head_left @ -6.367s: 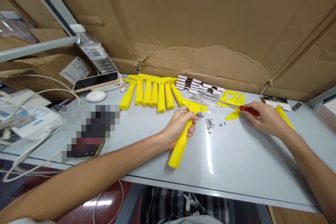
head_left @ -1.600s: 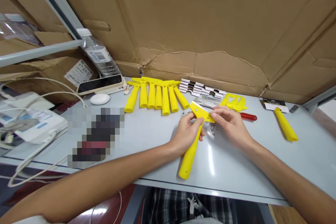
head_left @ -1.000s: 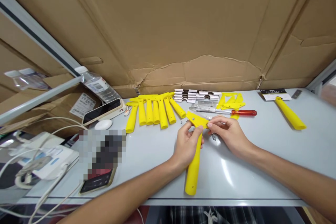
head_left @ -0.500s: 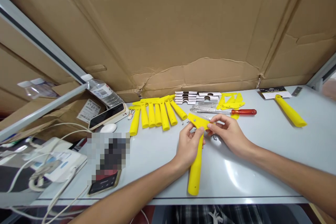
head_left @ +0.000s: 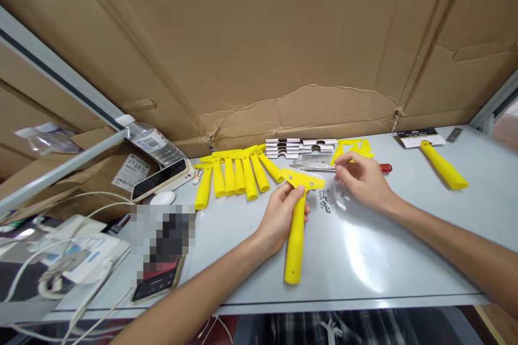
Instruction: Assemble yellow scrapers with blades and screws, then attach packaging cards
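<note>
My left hand [head_left: 279, 215] is closed around the neck of a yellow scraper [head_left: 296, 242], its wide head up and its long handle pointing toward me. Two small screws show in the head, and a thin clear or metal strip runs along its top edge. My right hand [head_left: 362, 180] is off the scraper, to its right, with fingers loosely bent and nothing visible in them. Behind that hand lies a screwdriver [head_left: 387, 167], partly hidden, with its red handle end showing. Small screws [head_left: 325, 202] lie loose on the table between my hands.
Several yellow scrapers [head_left: 229, 175] stand in a row at back left. Behind are stacked white packets [head_left: 282, 149], blades [head_left: 313, 162] and yellow plates [head_left: 356, 148]. A carded scraper [head_left: 443, 164] lies right. Phones [head_left: 159, 180], cables and a bottle [head_left: 151, 140] crowd the left.
My right hand has let go of the scraper head and moved right and up, now covering part of the screwdriver. My left hand still holds the scraper, slightly shifted in view.
</note>
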A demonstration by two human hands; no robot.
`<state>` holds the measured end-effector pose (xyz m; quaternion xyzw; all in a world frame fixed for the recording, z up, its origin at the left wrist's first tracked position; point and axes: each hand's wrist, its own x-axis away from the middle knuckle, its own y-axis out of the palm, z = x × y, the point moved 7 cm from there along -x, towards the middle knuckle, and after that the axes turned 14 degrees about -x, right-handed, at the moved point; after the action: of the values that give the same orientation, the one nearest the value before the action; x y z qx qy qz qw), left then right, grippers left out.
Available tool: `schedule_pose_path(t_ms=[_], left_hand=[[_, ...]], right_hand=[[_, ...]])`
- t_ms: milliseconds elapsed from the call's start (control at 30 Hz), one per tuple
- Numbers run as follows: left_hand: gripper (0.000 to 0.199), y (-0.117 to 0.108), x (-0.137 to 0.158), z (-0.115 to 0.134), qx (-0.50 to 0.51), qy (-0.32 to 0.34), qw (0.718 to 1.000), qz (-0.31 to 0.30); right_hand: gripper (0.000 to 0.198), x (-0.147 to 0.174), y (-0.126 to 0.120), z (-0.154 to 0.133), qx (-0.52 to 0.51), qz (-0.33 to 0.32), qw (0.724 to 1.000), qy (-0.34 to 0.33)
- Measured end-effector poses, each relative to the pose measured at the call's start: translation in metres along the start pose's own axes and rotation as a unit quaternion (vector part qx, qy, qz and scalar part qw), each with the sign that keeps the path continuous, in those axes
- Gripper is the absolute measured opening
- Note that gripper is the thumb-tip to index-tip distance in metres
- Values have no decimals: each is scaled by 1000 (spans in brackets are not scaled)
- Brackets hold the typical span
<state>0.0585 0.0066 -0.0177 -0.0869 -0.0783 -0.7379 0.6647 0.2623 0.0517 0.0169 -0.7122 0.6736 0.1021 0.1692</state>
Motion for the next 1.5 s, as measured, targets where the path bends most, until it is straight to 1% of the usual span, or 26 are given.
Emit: schedule_pose_path(t_ms=[33,67,100,167,233,333,400,467,567,633,733,833,900,967,1033,1067,1133,1200,1267,1333,1400,1500], left_hand=[[41,-2,-1,2,9,-7,1000,-7],[41,-3,-3,4,14,-13,1000,-13],[41,-5,-4,6,16,-17,1000,-17],[42,-8,-4,9,10,-23,1000,-15],[50,-13,-4,12,0,-22,1000,8],[81,-20,-3,19,-40,8,997,59],[98,-23,-2,24,-85,33,993,74],[107,-22,-2,25,-125,46,989,69],[110,-20,-3,23,-162,60,984,48],[110,-16,-2,20,-175,71,982,29],[106,-12,0,19,-195,94,976,13],[99,-11,5,28,-234,145,961,30],[88,-9,8,34,-268,179,946,25],[70,-6,10,39,-317,208,925,13],[57,-5,13,43,-379,230,896,10],[56,-5,14,44,-413,240,879,13],[60,-6,17,46,-471,255,844,24],[67,-6,20,46,-510,265,818,24],[69,-5,22,46,-524,269,808,14],[62,-2,23,46,-518,279,809,-5],[54,1,23,45,-518,293,804,-25],[51,5,20,40,-556,305,772,-38]], right_hand=[[13,-7,-11,-8,85,5,994,-73],[10,-15,-22,-12,150,5,981,-122],[9,-22,-31,-12,200,-7,969,-146],[10,-36,-52,-6,263,-15,953,-149],[11,-45,-69,1,299,-20,943,-142],[12,-49,-77,4,303,-21,942,-141],[13,-44,-72,-2,282,-3,948,-150],[15,-36,-59,-8,238,4,961,-141],[20,-22,-28,-8,118,-42,989,-74],[26,-11,-7,-3,45,-88,995,0],[30,3,17,6,-10,-161,982,97],[31,11,26,12,-59,-195,965,165],[33,14,28,16,-93,-202,954,201],[34,16,29,21,-116,-200,946,226],[35,17,30,25,-130,-190,943,239],[36,17,30,25,-137,-184,943,240],[35,18,31,23,-145,-177,944,237],[33,18,31,20,-149,-170,946,230],[33,16,29,18,-156,-154,948,229],[34,15,26,17,-167,-138,949,230],[35,15,26,16,-175,-136,947,233],[35,15,29,13,-181,-147,944,232]])
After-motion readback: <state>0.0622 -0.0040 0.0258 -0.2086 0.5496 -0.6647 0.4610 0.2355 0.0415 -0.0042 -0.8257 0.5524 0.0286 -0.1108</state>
